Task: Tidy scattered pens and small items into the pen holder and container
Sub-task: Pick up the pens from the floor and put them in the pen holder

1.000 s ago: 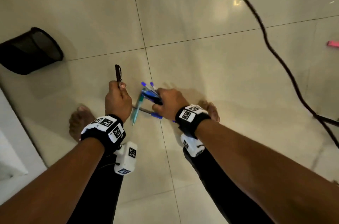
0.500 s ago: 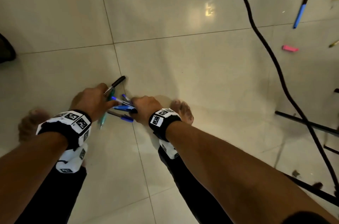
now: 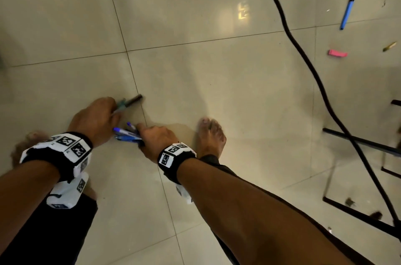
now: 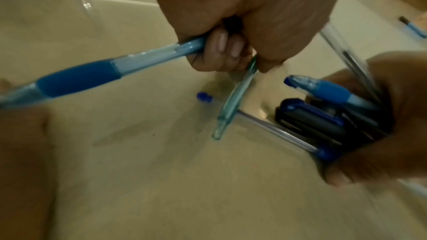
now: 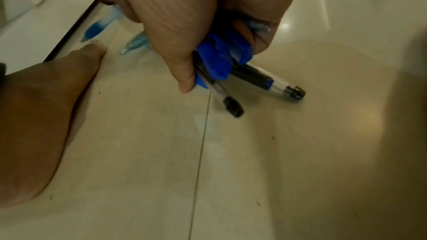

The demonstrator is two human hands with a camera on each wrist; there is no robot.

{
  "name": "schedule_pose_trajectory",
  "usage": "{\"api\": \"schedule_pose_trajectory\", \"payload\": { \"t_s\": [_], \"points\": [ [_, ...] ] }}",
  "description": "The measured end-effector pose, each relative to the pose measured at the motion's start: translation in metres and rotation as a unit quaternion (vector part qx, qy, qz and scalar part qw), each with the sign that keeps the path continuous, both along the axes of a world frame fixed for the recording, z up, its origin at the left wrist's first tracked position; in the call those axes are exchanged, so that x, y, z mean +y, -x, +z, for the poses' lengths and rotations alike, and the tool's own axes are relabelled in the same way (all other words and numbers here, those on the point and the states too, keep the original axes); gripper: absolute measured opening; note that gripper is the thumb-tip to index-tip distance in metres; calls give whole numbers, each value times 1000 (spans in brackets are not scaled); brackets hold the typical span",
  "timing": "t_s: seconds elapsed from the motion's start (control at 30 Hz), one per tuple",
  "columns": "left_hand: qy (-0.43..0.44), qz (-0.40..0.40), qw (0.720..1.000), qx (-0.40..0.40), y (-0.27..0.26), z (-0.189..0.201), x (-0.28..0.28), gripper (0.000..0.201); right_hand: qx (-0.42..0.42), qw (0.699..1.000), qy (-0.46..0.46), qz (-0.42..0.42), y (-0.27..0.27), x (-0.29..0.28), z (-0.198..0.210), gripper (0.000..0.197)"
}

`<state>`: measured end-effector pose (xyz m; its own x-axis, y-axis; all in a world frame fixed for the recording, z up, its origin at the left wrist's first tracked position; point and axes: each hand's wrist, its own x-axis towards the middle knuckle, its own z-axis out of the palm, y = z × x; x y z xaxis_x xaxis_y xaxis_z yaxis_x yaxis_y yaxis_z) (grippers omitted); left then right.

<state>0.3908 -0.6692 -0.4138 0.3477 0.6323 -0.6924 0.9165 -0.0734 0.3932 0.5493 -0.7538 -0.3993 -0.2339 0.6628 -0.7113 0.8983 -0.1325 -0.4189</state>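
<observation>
Currently gathering step, low centre of head view. Left hand [image 3: 93, 120] grips blue-grip pen [image 4: 78, 78], teal pen [image 4: 233, 105]; right hand [image 3: 157, 137] clutches bundle of blue-capped pens [image 3: 127, 134]. Blue marker [image 3: 349, 7], pink eraser [image 3: 337, 53] lie on tiled floor [image 3: 217, 91], upper right. Holder, container out of view. Next: probably collect those.

Hands in view: two, each wearing one black wrist strap with white coded tags.

Left hand [image 3: 93, 121]: at least three pens — one translucent blue pen with a dark blue rubber grip [image 4: 78, 78], one slim teal-green translucent pen [image 4: 233, 101], one dark-tipped pen [image 3: 133, 99].

Right hand [image 3: 157, 137]: a bundle of blue-capped and clear-barrelled pens [image 5: 221, 57]; at least four, exact count not determinable as they overlap.

Loose on the tiled floor [image 3: 195, 15]: one blue pen with a black cap [image 3: 348, 7], one small pink rectangular eraser-like item [image 3: 337, 53], one small brass-coloured item [image 3: 389, 46].

Bare feet: two. Black cables: one.
</observation>
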Motion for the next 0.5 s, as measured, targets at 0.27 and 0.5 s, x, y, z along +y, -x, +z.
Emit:
{"api": "schedule_pose_trajectory", "payload": {
  "t_s": [0.27, 0.5],
  "points": [
    [-54, 195, 978, -49, 31, 3, 37, 25, 1, 998, 55, -27, 0, 14, 3, 29],
    [-44, 381, 918, -103, 5, 39, 49, 38, 60, 932, 150, -324, -31, 62, 44, 22]
  ]
}}
